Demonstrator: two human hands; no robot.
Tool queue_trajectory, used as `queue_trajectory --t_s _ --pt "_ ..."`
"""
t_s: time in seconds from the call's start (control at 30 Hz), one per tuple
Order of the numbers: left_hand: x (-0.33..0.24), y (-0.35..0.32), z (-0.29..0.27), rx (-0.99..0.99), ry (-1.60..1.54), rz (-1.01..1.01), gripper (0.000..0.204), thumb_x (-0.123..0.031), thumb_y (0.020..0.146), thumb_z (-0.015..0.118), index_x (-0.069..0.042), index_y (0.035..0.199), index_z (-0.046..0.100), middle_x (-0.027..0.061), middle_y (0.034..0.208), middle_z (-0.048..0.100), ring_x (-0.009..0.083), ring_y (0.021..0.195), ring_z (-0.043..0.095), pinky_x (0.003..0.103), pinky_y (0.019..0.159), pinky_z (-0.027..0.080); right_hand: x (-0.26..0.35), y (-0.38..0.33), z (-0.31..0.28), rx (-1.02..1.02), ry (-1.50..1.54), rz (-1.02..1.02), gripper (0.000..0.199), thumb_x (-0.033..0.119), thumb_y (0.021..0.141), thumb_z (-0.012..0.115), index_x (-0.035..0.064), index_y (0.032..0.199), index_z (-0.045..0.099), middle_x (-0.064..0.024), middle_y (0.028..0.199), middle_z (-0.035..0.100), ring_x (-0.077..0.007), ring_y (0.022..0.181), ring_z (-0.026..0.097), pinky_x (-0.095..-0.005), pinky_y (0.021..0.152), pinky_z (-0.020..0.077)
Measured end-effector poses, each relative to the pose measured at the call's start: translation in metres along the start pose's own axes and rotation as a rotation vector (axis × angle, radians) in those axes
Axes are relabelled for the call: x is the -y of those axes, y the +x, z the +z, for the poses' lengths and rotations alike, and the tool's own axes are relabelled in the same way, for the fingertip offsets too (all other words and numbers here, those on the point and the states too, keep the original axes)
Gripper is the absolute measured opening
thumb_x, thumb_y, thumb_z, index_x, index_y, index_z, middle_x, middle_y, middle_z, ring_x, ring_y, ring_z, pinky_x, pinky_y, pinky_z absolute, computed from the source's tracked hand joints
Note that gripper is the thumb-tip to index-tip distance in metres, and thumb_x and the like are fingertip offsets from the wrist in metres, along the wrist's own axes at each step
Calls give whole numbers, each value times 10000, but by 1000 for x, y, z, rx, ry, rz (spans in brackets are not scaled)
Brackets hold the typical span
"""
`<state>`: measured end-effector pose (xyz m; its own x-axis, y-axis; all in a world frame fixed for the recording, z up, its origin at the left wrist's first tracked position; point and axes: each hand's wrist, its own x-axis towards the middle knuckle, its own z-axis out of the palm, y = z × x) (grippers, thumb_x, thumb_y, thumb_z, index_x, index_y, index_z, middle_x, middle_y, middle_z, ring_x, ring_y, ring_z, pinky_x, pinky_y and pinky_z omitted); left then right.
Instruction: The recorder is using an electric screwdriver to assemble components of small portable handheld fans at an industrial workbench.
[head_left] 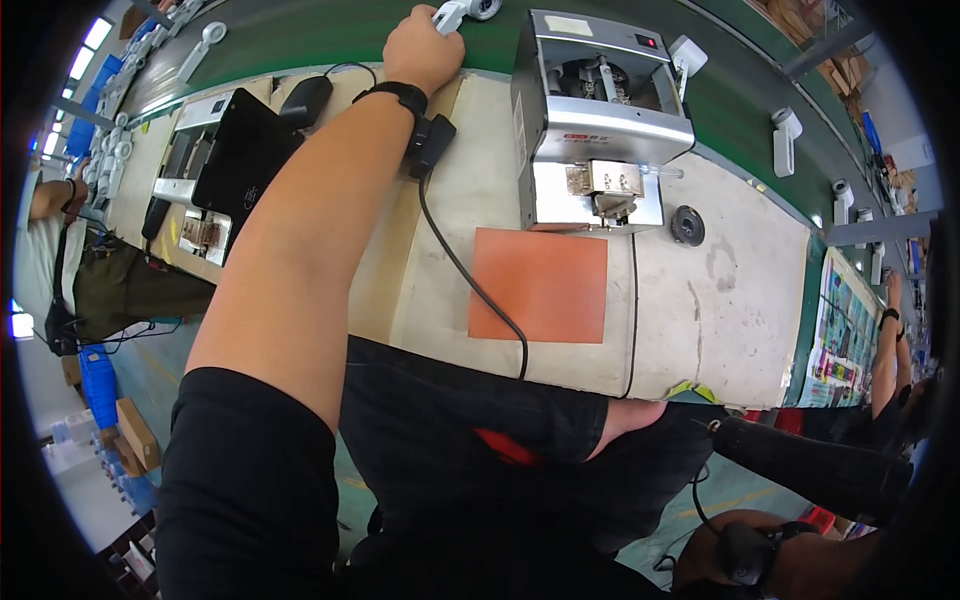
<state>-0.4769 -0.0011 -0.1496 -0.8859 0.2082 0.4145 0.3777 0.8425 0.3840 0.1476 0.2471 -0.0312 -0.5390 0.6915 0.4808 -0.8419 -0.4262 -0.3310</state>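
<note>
My left arm stretches forward across the bench to a green conveyor belt. There my left hand [425, 50] is closed on a white handheld device [455, 14] with a round grey-ringed head and a short handle, possibly a small fan or dryer. The top edge cuts off part of it. A black strap and a small black unit [430, 146] are on that wrist. Down at the lower right, my right hand [702, 562] is in shadow beside my leg, with a similar black unit [746, 553] at its wrist; its fingers cannot be made out.
A silver bench machine [600, 120] stands ahead, with an orange mat [540, 285] before it and a black ring [688, 225] to its right. A black electric screwdriver [810, 465] is at right. More white devices [785, 140] lie on the belt. Other people work at both sides.
</note>
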Motion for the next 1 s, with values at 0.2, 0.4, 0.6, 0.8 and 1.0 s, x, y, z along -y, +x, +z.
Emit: queue_trajectory --t_s 0.2,0.4,0.6,0.8,1.0 --pt "34 -15 13 -18 -171 -158 606 -372 827 698 -33 1321 611 222 1199 722 399 1143 674 466 1009 515 103 5 23 63 -1 51 159 204 954 631 53 1002 615 -102 991 627 -283 900 615 -421 780 505" --pt "12 -22 6 -285 -98 -179 756 -510 831 707 -63 1424 566 223 1393 612 389 1350 531 532 1129 397 -25 -3 88 82 118 -49 119 188 947 644 70 941 635 -81 927 641 -278 836 627 -423 739 514" --pt "-1 -81 -48 100 -545 -482 584 -308 908 757 -52 1410 602 228 1230 688 357 1111 653 437 1015 493 -100 29 145 -427 -905 125 410 389 879 787 86 1031 556 -68 941 605 -216 856 598 -339 795 495" --pt "59 -111 -51 -306 -434 43 495 -255 1041 609 41 1429 525 203 1391 573 315 1266 541 415 1120 389 -151 74 66 53 -1373 -54 1302 345 735 921 -61 1605 40 -268 1647 179 -397 1528 222 -492 1242 243" --pt "-52 -131 -117 -161 -615 221 400 -165 1039 606 31 1381 539 166 1346 561 275 1259 514 393 1111 366 -170 119 64 80 -1014 170 867 137 848 801 59 1566 323 -167 1293 626 -250 1188 616 -377 1043 479"
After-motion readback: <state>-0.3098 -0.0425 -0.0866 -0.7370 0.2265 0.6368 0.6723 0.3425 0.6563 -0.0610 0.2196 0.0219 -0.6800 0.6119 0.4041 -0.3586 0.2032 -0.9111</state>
